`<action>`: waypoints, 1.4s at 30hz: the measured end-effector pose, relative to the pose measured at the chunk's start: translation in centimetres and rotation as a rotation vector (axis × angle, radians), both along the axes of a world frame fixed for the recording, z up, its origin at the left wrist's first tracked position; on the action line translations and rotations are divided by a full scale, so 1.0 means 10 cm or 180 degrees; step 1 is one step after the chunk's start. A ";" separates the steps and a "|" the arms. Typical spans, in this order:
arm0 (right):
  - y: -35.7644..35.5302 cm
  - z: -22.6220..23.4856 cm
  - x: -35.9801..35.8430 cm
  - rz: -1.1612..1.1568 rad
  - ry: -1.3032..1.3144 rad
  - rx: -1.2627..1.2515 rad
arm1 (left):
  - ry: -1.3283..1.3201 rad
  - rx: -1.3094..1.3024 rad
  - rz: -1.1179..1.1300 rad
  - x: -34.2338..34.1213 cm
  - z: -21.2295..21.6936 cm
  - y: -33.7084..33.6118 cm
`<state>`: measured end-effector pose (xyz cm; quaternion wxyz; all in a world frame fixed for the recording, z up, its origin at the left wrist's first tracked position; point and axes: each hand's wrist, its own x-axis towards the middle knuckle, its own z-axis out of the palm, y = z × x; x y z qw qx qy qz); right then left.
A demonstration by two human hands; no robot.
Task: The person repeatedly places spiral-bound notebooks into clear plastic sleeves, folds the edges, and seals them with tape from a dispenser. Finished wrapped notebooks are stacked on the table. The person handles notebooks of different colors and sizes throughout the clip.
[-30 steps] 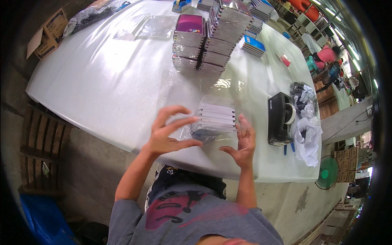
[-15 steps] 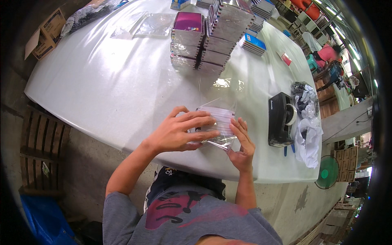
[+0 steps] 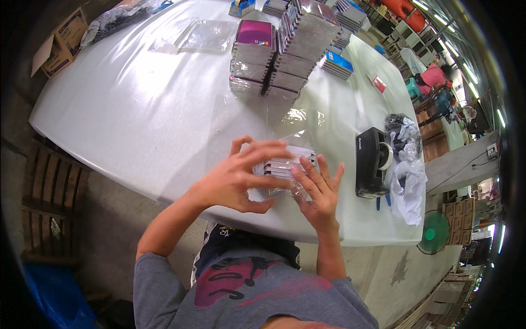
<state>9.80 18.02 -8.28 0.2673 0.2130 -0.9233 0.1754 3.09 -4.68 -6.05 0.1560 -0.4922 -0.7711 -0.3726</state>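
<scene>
Near the table's front edge lies a small stack of notebooks [image 3: 282, 166], its white page edges facing up, with clear plastic film [image 3: 300, 137] around it. My left hand [image 3: 238, 175] arches over the stack's left side, fingers spread and slightly bent, thumb apart. Over its right side rests my right hand [image 3: 320, 194], fingers fanned out, the fingertips on the film. Neither hand wraps round the stack. My fingers hide part of it and the film's near edge.
Tall stacks of wrapped spiral notebooks [image 3: 290, 60] stand at the far middle, with blue notebooks [image 3: 337, 64] beside them. Right of my hands are a black tape dispenser [image 3: 371, 162] and crumpled plastic [image 3: 408, 181]. Clear bags [image 3: 205, 35] lie at the far left of the white table [image 3: 126, 120].
My right hand has spread its fingers and shifted slightly left over the stack. My left hand has lifted a little, its thumb dropping away from the film. The view has turned slightly.
</scene>
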 end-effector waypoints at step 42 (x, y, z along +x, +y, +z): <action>0.70 0.19 0.26 -0.0672 0.0170 -0.1413 | -0.0056 -0.1141 -0.0586 -0.33 0.12 -0.09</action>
